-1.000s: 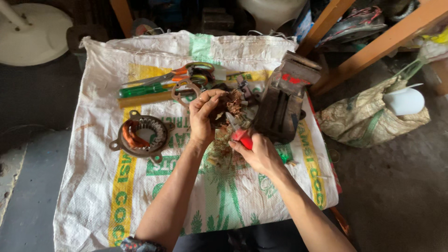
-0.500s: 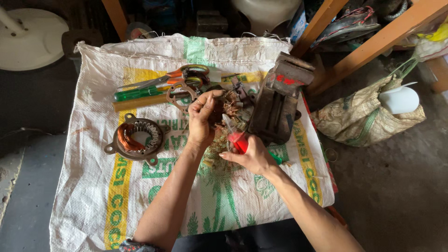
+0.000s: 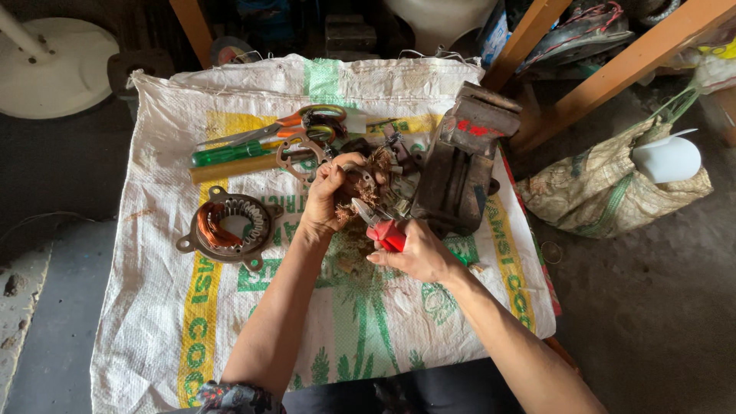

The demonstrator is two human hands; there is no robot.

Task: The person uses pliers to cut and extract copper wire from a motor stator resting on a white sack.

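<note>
A tangle of copper wire (image 3: 373, 178) is gripped in the left hand (image 3: 331, 201), in the middle of the white sack (image 3: 230, 322); red-handled pliers (image 3: 381, 228) are held tight in the right hand (image 3: 418, 251); the pliers' long line runs up and left, the tip just below the tangle; the left hand is nearer.

One stator (image 3: 228, 228), one vise (image 3: 460, 172)
</note>
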